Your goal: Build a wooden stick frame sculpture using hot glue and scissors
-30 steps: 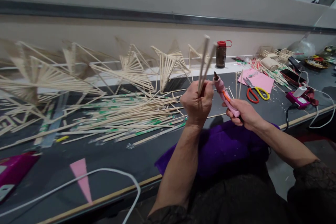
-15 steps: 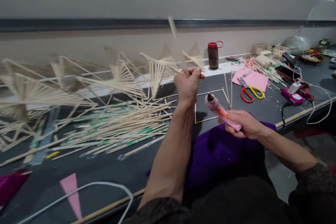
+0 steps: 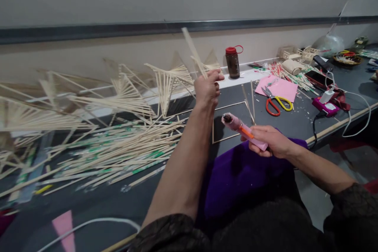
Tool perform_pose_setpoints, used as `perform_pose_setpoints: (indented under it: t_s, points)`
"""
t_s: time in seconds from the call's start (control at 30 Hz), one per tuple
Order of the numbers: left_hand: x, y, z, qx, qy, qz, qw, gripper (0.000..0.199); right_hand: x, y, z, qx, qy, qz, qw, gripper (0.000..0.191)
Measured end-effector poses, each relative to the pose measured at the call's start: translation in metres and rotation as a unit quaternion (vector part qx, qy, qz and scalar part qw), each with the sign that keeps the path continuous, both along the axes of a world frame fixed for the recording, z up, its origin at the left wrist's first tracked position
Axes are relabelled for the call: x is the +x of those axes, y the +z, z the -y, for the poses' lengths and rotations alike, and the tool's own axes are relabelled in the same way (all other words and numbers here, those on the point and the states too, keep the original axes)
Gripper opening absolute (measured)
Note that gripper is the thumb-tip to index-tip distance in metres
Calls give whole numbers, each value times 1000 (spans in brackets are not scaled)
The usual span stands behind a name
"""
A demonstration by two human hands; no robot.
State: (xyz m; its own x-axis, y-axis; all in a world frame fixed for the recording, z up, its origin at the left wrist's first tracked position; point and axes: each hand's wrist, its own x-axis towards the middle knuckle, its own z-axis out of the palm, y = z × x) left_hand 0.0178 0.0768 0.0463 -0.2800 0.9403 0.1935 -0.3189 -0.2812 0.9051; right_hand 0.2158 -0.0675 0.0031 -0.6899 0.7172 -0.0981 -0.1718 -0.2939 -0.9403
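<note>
My left hand point(image 3: 208, 88) is raised above the table, its fingers closed round a pale wooden stick point(image 3: 192, 50) that points up and to the left and looks smeared by motion. Lower and to the right, my right hand point(image 3: 268, 141) is wrapped round a pink tool point(image 3: 244, 130) with an orange part and a dark tip. That tip points up and left, below my left hand. A thin stick frame point(image 3: 228, 138) lies on the table behind the tool, and two thin sticks point(image 3: 252, 100) stand up at its right corner.
Fan-shaped stick structures point(image 3: 124, 98) line the wall at left, behind a pile of loose sticks point(image 3: 126, 147). A red-lidded bottle point(image 3: 233, 63), scissors point(image 3: 273, 102) on pink paper point(image 3: 285, 88), a phone point(image 3: 319, 80) and a purple device point(image 3: 325, 107) with cables are on the table point(image 3: 118, 201).
The view has turned a little to the right. The stick in my left hand shows at a different tilt and is less blurred. My right hand keeps its hold on the pink tool.
</note>
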Motion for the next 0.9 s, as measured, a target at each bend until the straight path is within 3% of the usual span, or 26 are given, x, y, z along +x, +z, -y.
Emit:
perform_pose_setpoints:
  t_s: [0.1, 0.2, 0.4, 0.57, 0.7, 0.9]
  points:
    - [-5, 2, 42, -23, 31, 32, 999, 12, -7, 7, -2, 16, -40, -11, 999, 44]
    - [5, -4, 75, 2, 0, 54, 999, 19, -22, 22, -7, 50, -87, -45, 994, 43]
    - [6, -30, 86, -30, -51, 97, 994, 34, -73, 56, -27, 116, -120, -85, 982, 37]
    - [-7, -39, 83, -45, -51, 101, 993, 42, -102, 37, -41, 120, -148, -76, 979, 35]
    - [-7, -33, 86, -57, -47, 134, 988, 26, -96, 19, -44, 137, -195, -65, 969, 40]
    - [-3, -27, 91, -60, -123, 134, 981, 17, -84, 16, -57, 167, -213, -82, 959, 36]
